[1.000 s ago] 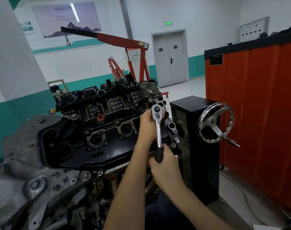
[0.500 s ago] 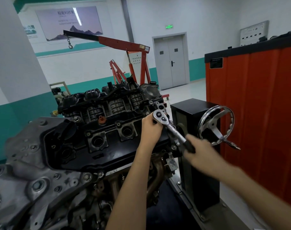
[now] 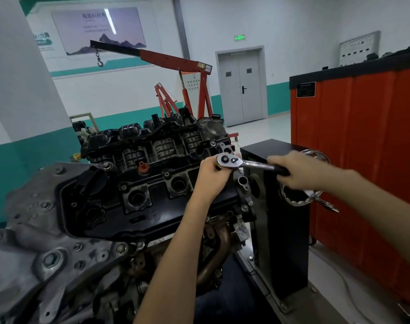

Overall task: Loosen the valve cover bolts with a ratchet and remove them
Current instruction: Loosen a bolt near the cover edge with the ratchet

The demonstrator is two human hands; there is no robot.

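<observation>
1. At the far right corner of the black valve cover (image 3: 152, 206), the ratchet (image 3: 248, 163) sits with its head down over a fastener. The handle points right, roughly level, toward the handwheel (image 3: 315, 199) of the engine stand (image 3: 283, 230).
2. The left hand (image 3: 211, 175) cups the ratchet head, its grip curled round it from the left and underneath, steadying it on the bolt.
3. The right hand (image 3: 292, 170) is blurred, but its grip is wrapped round the dark handle end.
4. The bolt under the head is hidden, so how far it is backed out cannot be told.
5. Judged from this, the step in hand is loosening this corner bolt, one stroke of a swing.
6. Other cover bolts (image 3: 166, 174) appear seated along the cover, so most of the task seems to lie ahead.
7. The next move calls for sweeping the handle through its arc while the left hand presses the head square, so the socket does not slip off. Room is tight on the right, where the handle comes close to the handwheel.
</observation>
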